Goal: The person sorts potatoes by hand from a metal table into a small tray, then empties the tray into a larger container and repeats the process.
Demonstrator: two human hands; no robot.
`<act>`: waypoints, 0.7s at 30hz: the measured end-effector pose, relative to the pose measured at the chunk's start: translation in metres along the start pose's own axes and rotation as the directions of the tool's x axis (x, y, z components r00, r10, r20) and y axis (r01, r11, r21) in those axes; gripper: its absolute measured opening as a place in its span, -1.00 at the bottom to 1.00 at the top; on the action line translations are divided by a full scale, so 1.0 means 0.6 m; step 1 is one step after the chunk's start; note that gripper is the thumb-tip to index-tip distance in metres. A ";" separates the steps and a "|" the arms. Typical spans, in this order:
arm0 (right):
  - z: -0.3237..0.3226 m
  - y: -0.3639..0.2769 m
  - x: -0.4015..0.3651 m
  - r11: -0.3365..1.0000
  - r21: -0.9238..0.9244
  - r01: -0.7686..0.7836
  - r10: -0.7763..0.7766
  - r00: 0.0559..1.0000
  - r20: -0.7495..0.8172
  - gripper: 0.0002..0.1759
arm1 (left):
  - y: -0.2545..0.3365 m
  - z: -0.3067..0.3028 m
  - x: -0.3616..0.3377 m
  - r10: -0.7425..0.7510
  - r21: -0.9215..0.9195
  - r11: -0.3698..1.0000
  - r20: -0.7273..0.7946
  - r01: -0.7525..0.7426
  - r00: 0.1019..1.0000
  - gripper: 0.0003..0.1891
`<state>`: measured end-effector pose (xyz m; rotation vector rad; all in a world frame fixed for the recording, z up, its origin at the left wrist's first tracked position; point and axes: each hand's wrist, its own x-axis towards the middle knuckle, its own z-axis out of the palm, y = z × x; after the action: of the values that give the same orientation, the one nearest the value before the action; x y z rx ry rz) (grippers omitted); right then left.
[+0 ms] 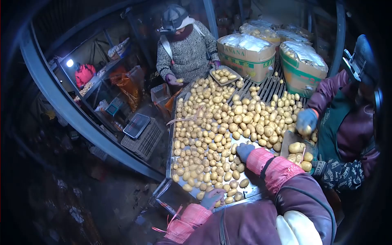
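Many potatoes [245,119] cover a metal table [254,188]. At the near edge, my left hand [213,198], in a grey glove, rests by several potatoes; its fingers are bent over them, and whether it grips one is unclear. My right hand [245,151], in a blue-grey glove, reaches in among the potatoes at the middle of the table, under a pink sleeve [272,166]. Its fingertips are partly hidden, and what it holds, if anything, cannot be made out.
Across the table, a person [185,53] stands near a tray of potatoes [223,76]. A co-worker's gloved hand [307,121] at right is over potatoes, near another container [288,141]. Cardboard boxes [246,61] stand behind. A scale [136,125] sits on crates at left.
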<state>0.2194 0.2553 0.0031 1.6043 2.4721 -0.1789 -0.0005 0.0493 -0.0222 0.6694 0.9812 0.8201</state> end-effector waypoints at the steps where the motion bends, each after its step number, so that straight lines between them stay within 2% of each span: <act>1: 0.003 0.001 0.001 1.000 0.008 0.001 -0.001 1.000 -0.005 -0.70 | -0.006 -0.008 0.004 0.026 0.019 0.999 0.014 -0.027 1.000 -0.70; 3: 0.029 0.014 0.011 1.000 0.018 0.009 -0.009 1.000 0.000 -0.72 | -0.035 -0.027 0.014 0.073 0.040 0.996 0.036 -0.074 0.997 -0.68; 4: 0.032 0.015 0.006 0.997 0.072 -0.011 0.014 0.999 -0.039 -0.75 | -0.032 -0.017 0.008 0.128 0.031 0.991 -0.004 -0.128 0.992 -0.67; 5: 0.037 0.017 0.005 0.998 0.062 -0.007 0.009 0.999 -0.038 -0.69 | -0.045 -0.028 0.010 0.262 0.235 0.936 0.029 -0.261 0.965 -0.67; 6: 0.057 0.025 0.011 0.996 0.091 -0.022 0.022 1.000 -0.004 -0.71 | -0.045 -0.027 0.004 0.214 0.176 0.962 -0.010 -0.209 0.977 -0.67; 7: 0.074 0.033 0.010 0.996 0.084 0.007 -0.002 0.998 -0.060 -0.73 | -0.039 -0.027 0.002 0.107 0.053 0.993 -0.064 -0.104 0.992 -0.68; 8: 0.069 0.032 0.004 0.990 0.132 -0.038 0.038 0.999 -0.001 -0.74 | -0.036 -0.028 0.000 -0.010 -0.067 0.998 -0.110 0.003 0.994 -0.68; 9: 0.059 0.025 -0.013 0.989 0.135 -0.067 0.070 0.997 -0.019 -0.75 | -0.033 -0.025 0.000 0.022 -0.025 0.999 -0.125 -0.025 0.992 -0.68; 10: 0.058 0.024 -0.025 0.961 0.251 -0.119 0.132 0.991 -0.034 -0.76 | -0.024 -0.008 -0.008 0.222 0.165 0.966 -0.132 -0.199 0.966 -0.68; 11: 0.063 0.025 -0.040 0.919 0.358 -0.164 0.196 0.979 -0.055 -0.77 | -0.032 -0.015 0.000 0.237 0.170 0.962 -0.122 -0.215 0.964 -0.70; 12: 0.075 0.025 -0.061 0.794 0.590 -0.145 0.192 0.981 -0.018 -0.77 | -0.039 -0.020 0.006 0.207 0.106 0.975 -0.139 -0.193 0.968 -0.71; 14: 0.090 0.022 -0.104 0.384 0.918 -0.101 0.175 0.984 0.035 -0.75 | -0.031 -0.013 0.000 0.167 0.101 0.983 -0.175 -0.151 0.970 -0.72; 16: 0.051 0.012 -0.181 0.105 0.988 -0.114 0.050 0.993 0.110 -0.76 | -0.031 -0.008 -0.001 0.139 0.078 0.989 -0.212 -0.125 0.967 -0.73; 19: 0.047 0.006 -0.301 -0.265 0.954 -0.137 -0.082 0.989 0.119 -0.79 | -0.029 -0.007 0.000 0.138 0.104 0.988 -0.221 -0.117 0.966 -0.72; 21: 0.071 0.027 -0.366 -0.311 0.930 -0.194 -0.118 0.979 0.164 -0.76 | -0.024 0.005 -0.005 0.145 0.103 0.987 -0.268 -0.121 0.953 -0.70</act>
<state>0.3251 0.0579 0.0104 1.6169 1.6011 -2.9837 0.0051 0.0387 -0.0311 0.7132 1.2374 1.0134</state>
